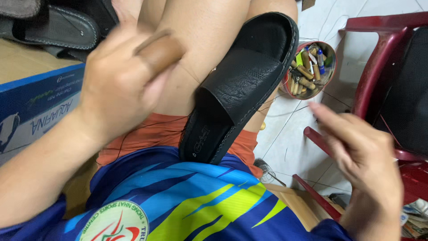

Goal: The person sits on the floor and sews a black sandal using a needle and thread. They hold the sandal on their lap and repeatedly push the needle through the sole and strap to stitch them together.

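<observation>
Black slide sandal point(243, 85): lying on the lap, untouched.
Left hand point(122, 82): blurred, gripping brown wooden handle point(160, 51); tip hidden.
Right hand point(361, 151): blurred, fingers spread, holding nothing.
Blue carton point(38, 105): left, cut off.
Red tin point(310, 69): tools, indistinct.

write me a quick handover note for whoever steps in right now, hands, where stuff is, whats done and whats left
Left hand: raised over the lap, closed in a grip on a brown wooden handle; the tool's tip is hidden.
Right hand: open, holding nothing visible, out to the side above the tiled floor, beside the red plastic chair.
Black sandal: resting on the lap, sole edge stitched along the visible rim; thin thread runs from it toward the left hand.
Round tin of tools: on the floor past the sandal.
Done: visible rim stitching. Left: cannot tell how much of the seam remains.
</observation>
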